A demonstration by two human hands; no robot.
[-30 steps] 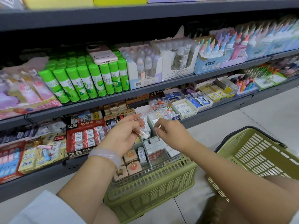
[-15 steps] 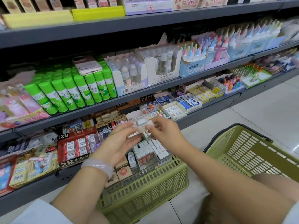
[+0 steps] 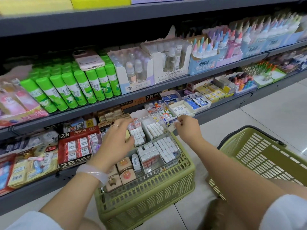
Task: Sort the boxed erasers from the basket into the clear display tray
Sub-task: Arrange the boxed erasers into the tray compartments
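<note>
A clear display tray [image 3: 176,161] with several compartments rests on a green basket [image 3: 149,193]. Rows of white boxed erasers [image 3: 163,147] fill its right and middle sections, and round orange-topped items [image 3: 123,165] sit at its front left. My left hand [image 3: 114,140] hovers over the tray's left side, fingers stretched toward the red-and-white erasers [image 3: 133,126] in the back compartment. My right hand [image 3: 187,129] is at the tray's far right corner with curled fingers. Its thumb and forefinger pinch something small and pale; what it is cannot be made out.
A second green basket [image 3: 259,156] with a black handle stands on the floor to the right. Store shelves hold green glue sticks [image 3: 66,90], a phone [image 3: 88,61] lying on them, glue bottles [image 3: 206,47] and 2B eraser boxes [image 3: 74,145].
The hands were together above the tray, working on one small white item. Now they have parted: the left has dropped over the tray's left side, the right has drawn off to the right.
</note>
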